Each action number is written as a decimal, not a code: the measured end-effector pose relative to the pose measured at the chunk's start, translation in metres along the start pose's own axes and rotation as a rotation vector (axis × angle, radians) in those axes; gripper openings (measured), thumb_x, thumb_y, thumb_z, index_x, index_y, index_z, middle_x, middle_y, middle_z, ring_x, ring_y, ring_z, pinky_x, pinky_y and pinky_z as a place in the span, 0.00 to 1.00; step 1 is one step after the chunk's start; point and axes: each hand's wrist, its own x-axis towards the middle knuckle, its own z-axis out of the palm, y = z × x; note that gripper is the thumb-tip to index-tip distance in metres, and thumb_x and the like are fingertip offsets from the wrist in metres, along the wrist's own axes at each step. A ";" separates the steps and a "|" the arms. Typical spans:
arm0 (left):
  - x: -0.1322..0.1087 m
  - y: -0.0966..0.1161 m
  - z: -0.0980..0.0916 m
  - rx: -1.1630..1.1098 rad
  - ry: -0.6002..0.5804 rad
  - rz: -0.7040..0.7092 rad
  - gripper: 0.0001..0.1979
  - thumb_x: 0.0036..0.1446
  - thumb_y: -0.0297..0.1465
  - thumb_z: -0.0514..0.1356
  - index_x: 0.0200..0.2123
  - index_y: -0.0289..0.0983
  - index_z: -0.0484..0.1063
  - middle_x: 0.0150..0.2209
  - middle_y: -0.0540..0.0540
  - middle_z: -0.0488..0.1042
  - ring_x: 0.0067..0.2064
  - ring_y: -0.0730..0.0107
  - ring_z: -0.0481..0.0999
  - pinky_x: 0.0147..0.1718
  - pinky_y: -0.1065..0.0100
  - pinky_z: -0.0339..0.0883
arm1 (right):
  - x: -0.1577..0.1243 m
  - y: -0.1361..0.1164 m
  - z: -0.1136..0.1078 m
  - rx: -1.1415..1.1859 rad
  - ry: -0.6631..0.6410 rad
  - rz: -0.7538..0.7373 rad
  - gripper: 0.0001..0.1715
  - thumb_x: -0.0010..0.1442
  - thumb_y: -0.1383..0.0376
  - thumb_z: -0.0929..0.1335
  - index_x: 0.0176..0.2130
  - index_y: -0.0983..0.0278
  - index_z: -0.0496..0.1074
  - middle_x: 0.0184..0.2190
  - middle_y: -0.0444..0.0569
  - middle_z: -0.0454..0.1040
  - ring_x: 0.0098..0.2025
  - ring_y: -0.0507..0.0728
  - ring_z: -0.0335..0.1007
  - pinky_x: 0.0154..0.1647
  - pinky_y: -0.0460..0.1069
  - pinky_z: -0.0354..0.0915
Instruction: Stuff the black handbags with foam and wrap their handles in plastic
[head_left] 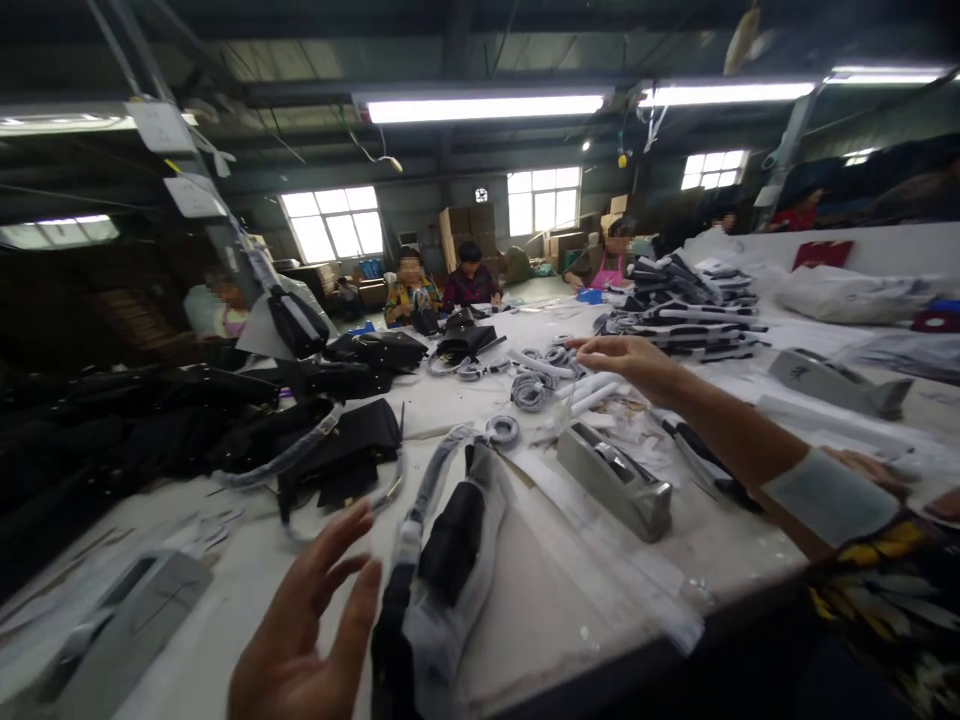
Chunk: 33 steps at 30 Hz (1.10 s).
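My left hand (307, 620) is open in the lower left foreground, its fingers curved and apart, nothing in it. Just right of it lies a black bag (454, 540) partly in clear plastic, with a wrapped strap (442, 455) curving up from it. From the right, my right hand (619, 358) stretches over the table, fingers extended, the tips by the wrapped coils; whether they touch one is unclear. Beneath its fingertips are a coiled wrapped strap (532, 390) and white rolled pieces (592, 392). Another small coil (502, 431) sits beside the bag's strap.
Grey tape dispensers stand at centre right (615, 480), lower left (127, 640) and far right (832, 380). Black bags (341, 440) crowd the left; a stack of wrapped strips (682, 310) rises behind my right hand. A co-worker's hand (862, 470) shows at right; several people sit opposite.
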 end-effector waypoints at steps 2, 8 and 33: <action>0.018 0.032 0.007 -0.001 -0.150 0.230 0.23 0.57 0.40 0.64 0.56 0.44 0.71 0.53 0.44 0.76 0.49 0.58 0.78 0.47 0.62 0.76 | -0.028 -0.027 0.029 0.062 -0.090 -0.041 0.06 0.55 0.63 0.74 0.31 0.64 0.79 0.56 0.51 0.74 0.58 0.61 0.68 0.62 0.57 0.57; 0.056 0.071 0.039 -0.104 -0.628 0.353 0.17 0.59 0.40 0.63 0.48 0.39 0.78 0.43 0.43 0.80 0.40 0.64 0.80 0.37 0.67 0.73 | -0.099 -0.088 0.103 0.176 -0.271 -0.292 0.10 0.57 0.58 0.73 0.33 0.63 0.79 0.56 0.50 0.73 0.59 0.62 0.68 0.63 0.59 0.59; -0.016 0.042 0.007 -0.367 -0.555 -0.013 0.21 0.55 0.48 0.64 0.30 0.33 0.76 0.30 0.44 0.79 0.32 0.71 0.77 0.32 0.73 0.68 | -0.234 -0.023 0.162 0.420 -0.190 -0.069 0.30 0.51 0.59 0.77 0.51 0.61 0.70 0.28 0.41 0.74 0.25 0.51 0.68 0.23 0.45 0.63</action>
